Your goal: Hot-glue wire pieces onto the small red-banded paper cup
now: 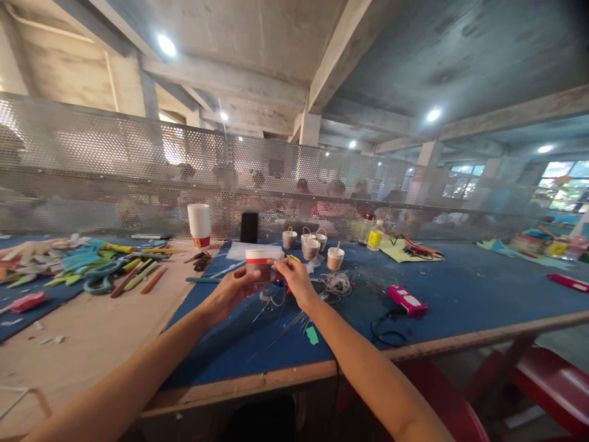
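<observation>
My left hand (238,287) is closed round a paper cup (258,261) with a white rim, a red band and a brown lower part. The cup is held upright above the blue mat. At the cup's right side is my right hand (297,277), its thumb and fingers pinched together. What sits between those fingertips is too small to make out. Below and to the right lie thin wires and a tangled bundle of pale string (338,283). Several small cups (311,248) stand behind, some with loop handles.
A stack of paper cups (199,222) stands at the back left, beside a black phone (249,228). Scissors (102,276), clay tools and coloured scraps lie left. A pink corded device (407,301) and a yellow-labelled bottle (375,236) are right. A perforated metal screen (115,153) borders the back.
</observation>
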A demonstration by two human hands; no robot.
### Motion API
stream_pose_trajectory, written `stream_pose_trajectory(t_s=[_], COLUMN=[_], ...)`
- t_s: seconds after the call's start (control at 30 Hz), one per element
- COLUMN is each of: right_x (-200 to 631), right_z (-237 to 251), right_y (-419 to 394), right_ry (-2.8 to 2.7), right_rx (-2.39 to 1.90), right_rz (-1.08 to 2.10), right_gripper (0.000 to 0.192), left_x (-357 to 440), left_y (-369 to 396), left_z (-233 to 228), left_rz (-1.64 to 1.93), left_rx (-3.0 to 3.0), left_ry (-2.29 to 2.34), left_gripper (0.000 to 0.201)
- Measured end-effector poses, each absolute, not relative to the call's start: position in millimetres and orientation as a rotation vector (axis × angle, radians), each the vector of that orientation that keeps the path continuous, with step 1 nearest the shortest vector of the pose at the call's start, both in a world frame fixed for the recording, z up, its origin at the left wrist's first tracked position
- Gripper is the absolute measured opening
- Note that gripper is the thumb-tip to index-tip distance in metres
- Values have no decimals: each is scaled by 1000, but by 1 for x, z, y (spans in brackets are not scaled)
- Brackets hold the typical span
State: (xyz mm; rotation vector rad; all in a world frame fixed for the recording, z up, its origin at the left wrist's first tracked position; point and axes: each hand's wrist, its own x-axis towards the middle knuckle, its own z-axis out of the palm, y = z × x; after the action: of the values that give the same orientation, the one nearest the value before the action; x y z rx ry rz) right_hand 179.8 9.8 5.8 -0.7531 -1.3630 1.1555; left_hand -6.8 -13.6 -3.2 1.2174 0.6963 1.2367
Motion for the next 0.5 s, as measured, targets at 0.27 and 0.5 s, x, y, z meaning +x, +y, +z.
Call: stream_pose_trajectory(t_s=[0.27, 0.5], right_x=[178, 179], right_z=[1, -8], right_y=[0, -9], right_ry=[-1653, -2127], right_rx=[-686, -724], right_rz=[1156, 652], right_gripper=[31, 34], left_x=[-14, -17], left_y=[-5, -9], left_z=[-7, 0], left_rz=[1281, 1304], left_rx=[1034, 950], left_ry=[627, 595], left_gripper=[28, 23])
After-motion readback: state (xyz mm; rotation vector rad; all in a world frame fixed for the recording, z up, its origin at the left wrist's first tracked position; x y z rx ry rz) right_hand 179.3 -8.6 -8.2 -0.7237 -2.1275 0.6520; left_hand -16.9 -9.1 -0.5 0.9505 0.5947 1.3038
